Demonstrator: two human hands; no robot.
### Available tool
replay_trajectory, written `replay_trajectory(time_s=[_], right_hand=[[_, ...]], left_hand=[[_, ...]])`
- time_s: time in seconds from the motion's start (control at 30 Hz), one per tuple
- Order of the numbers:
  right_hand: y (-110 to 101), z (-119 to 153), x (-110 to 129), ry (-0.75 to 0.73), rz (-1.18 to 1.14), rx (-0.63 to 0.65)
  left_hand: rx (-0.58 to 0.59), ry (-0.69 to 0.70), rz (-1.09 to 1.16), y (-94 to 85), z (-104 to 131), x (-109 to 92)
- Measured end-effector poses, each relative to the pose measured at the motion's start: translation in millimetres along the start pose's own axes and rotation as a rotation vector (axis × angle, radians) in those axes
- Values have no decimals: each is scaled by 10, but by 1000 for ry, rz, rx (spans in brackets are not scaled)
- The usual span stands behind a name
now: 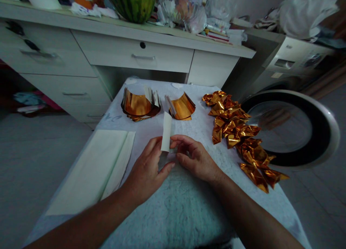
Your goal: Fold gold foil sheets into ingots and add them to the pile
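A narrow white strip of folded paper [167, 132] stands upright between my two hands over the table. My left hand [147, 169] holds it at its left edge, the fingertips partly hidden by the paper and the thumb stretched out to the side. My right hand [196, 159] has curled fingers, with the fingertips at the strip's lower right edge. Just beyond the hands lie two stacks of curved gold foil sheets, a larger left stack [138, 104] and a smaller right stack [182, 106]. Several folded gold foil pieces [232, 121] lie in a heap on the right.
White paper sheets [86, 169] lie on the left of the cloth-covered table [197, 205]. Behind stands a white drawer desk [167, 58] bearing a watermelon [132, 4] and plastic bags. An open washing machine door [292, 128] reaches close to the table's right edge.
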State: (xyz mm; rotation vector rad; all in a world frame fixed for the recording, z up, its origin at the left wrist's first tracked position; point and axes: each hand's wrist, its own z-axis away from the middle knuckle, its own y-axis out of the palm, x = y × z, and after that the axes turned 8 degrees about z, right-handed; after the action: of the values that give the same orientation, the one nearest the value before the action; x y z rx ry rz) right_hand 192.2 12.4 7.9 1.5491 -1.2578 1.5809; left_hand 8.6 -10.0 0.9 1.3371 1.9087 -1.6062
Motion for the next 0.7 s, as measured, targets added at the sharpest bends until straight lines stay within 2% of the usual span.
replay_trajectory(time_s=[0.3, 0.47, 0.53, 0.67, 0.7], right_hand=[[-11, 54, 36, -24, 108, 107], [-19, 57, 88, -30, 150, 88], [-48, 49, 92, -33, 188, -17], [-166, 17, 77, -33, 461, -453], [-196, 7, 72, -40, 507, -511]], left_hand=[[-103, -61, 27, -100, -82, -7], [-161, -152, 112, -151, -113, -2], [-180, -222, 155, -165, -109, -1], [-199, -371, 245, -162, -89, 0], [-208, -380, 270, -155, -85, -2]])
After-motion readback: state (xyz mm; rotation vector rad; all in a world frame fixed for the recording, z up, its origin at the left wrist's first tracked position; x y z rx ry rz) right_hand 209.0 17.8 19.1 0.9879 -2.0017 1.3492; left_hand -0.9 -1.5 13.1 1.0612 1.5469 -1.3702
